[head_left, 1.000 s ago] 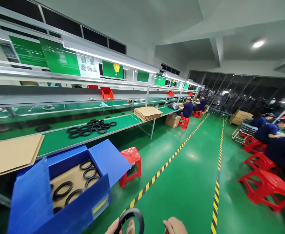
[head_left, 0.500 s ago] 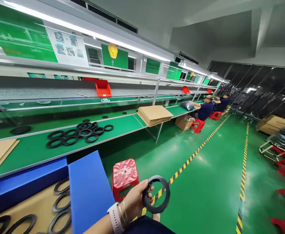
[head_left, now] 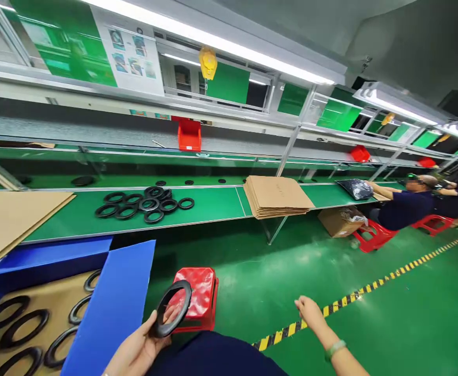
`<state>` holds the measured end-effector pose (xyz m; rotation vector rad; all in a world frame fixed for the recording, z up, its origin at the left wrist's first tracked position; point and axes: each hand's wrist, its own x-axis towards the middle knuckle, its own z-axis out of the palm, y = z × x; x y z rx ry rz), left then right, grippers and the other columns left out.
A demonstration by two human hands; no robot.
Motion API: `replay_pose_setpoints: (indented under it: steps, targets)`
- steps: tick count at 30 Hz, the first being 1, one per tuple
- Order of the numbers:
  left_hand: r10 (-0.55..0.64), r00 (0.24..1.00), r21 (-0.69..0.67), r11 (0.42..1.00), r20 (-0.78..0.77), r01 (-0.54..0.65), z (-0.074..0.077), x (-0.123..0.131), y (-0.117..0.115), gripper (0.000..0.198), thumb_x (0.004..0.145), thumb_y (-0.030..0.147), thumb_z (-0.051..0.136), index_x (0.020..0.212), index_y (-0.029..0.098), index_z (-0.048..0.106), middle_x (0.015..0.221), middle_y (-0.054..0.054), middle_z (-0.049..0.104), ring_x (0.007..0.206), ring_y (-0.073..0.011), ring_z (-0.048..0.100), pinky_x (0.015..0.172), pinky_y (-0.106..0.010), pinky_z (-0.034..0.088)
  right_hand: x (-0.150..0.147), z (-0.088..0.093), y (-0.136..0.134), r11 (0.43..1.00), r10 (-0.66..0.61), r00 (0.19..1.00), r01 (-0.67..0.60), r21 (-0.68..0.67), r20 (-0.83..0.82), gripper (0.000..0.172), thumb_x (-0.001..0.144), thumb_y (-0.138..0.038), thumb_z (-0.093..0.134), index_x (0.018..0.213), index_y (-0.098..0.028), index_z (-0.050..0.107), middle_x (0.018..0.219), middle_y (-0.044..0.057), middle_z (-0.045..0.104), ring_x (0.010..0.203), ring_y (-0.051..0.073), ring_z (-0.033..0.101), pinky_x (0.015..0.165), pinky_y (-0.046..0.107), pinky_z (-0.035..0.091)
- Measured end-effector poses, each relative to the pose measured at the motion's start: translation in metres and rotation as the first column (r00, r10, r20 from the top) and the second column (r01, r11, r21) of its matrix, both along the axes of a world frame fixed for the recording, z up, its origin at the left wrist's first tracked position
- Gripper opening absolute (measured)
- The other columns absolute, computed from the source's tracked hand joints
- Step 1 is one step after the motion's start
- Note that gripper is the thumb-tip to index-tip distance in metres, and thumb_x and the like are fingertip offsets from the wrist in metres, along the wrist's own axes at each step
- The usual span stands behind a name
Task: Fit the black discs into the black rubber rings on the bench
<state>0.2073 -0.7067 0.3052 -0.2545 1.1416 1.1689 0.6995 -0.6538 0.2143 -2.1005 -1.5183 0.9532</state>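
My left hand (head_left: 134, 347) is closed on the edge of a black ring (head_left: 188, 303), holding it tilted in front of the red stool. My right hand (head_left: 310, 312) hangs over the floor on the right, fingers curled in and no object showing in them. Left of the held ring stands a blue box (head_left: 119, 292) with its flap folded outward. Inside it, several similar black rings (head_left: 24, 328) lie on brown cardboard. More black rings (head_left: 150, 203) sit in a cluster on the green bench.
A red stool (head_left: 197, 284) stands below the bench (head_left: 216, 206). Flat cardboard stacks lie on the bench, one at far left (head_left: 17, 214) and one at centre (head_left: 278, 193). Co-workers (head_left: 399, 206) sit at the right. Yellow-black tape (head_left: 350, 298) marks the floor.
The head view has turned and come nearer the bench. My left hand, with the ring, has shifted left in view, towards the blue box. My right hand has come into view.
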Motion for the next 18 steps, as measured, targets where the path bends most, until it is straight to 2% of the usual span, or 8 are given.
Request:
replay_pose_setpoints:
  steps: [2,5,7,10,13,16,18]
  targets:
    - [0.039,0.998,0.036,0.999,-0.048,-0.037,-0.003,-0.007,0.003,0.064,0.091,0.009,0.059,0.151,0.007,0.037,0.123,-0.021,0.071,0.105,-0.0336,0.072,0.077,-0.035,0.066,-0.028,0.003,0.06,0.998,0.053,0.994,-0.055,-0.015,-0.096,0.022,0.074,-0.041,0.052,0.067,-0.021,0.056,0.05,-0.001,0.051,0.049,0.019,0.052,0.054,0.032,0.043]
    - [0.091,0.99,0.088,0.993,-0.11,-0.081,-0.011,-0.018,0.028,0.063,0.091,0.01,0.058,0.151,0.01,0.039,0.134,-0.022,0.064,0.115,-0.0345,0.066,0.083,-0.037,0.065,-0.111,-0.001,0.118,0.984,0.174,0.959,-0.18,-0.004,-0.225,0.023,0.072,-0.027,0.056,0.09,-0.017,0.066,0.068,0.0,0.064,0.064,0.017,0.062,0.064,0.028,0.05]
    - [0.076,0.99,0.105,0.992,-0.121,-0.063,-0.018,-0.029,0.058,0.06,0.092,0.011,0.058,0.15,0.01,0.042,0.134,-0.021,0.064,0.114,-0.0339,0.067,0.083,-0.037,0.065,-0.175,-0.01,0.139,0.961,0.266,0.922,-0.278,-0.002,-0.28,0.025,0.069,-0.02,0.06,0.091,-0.017,0.07,0.078,0.001,0.069,0.074,0.016,0.066,0.069,0.025,0.051]
    - [0.002,0.988,0.133,0.991,-0.154,0.018,-0.032,-0.056,0.115,0.059,0.091,0.012,0.059,0.148,0.007,0.043,0.128,-0.021,0.068,0.111,-0.0334,0.069,0.082,-0.037,0.066,-0.246,-0.026,0.161,0.924,0.349,0.885,-0.379,-0.042,-0.307,0.008,0.071,-0.019,0.062,0.07,-0.017,0.07,0.066,0.0,0.068,0.066,0.016,0.065,0.066,0.024,0.049]
    - [-0.057,0.982,0.139,0.987,-0.182,0.083,-0.044,-0.094,0.176,0.058,0.089,0.012,0.061,0.146,0.006,0.046,0.122,-0.019,0.071,0.111,-0.0325,0.07,0.081,-0.036,0.066,-0.268,-0.04,0.185,0.936,0.302,0.92,-0.335,-0.103,-0.251,0.019,0.072,-0.02,0.063,0.053,-0.017,0.062,0.054,0.0,0.062,0.058,0.016,0.06,0.063,0.026,0.045]
    - [-0.122,0.967,0.126,0.98,-0.223,0.153,-0.049,-0.134,0.232,0.052,0.09,0.013,0.06,0.141,0.006,0.05,0.121,-0.019,0.072,0.107,-0.0314,0.072,0.079,-0.036,0.066,-0.257,-0.054,0.2,0.971,0.142,0.979,-0.166,-0.174,-0.145,0.021,0.068,-0.016,0.062,0.049,-0.019,0.054,0.049,-0.001,0.056,0.057,0.017,0.057,0.064,0.028,0.043]
    - [-0.188,0.942,0.108,0.968,-0.277,0.225,-0.047,-0.153,0.267,0.043,0.091,0.015,0.06,0.133,0.005,0.055,0.123,-0.021,0.07,0.102,-0.0302,0.073,0.079,-0.037,0.066,-0.249,-0.064,0.205,0.969,0.05,0.994,-0.072,-0.238,-0.097,0.019,0.066,-0.014,0.059,0.05,-0.02,0.05,0.048,-0.002,0.053,0.055,0.017,0.057,0.062,0.027,0.042]
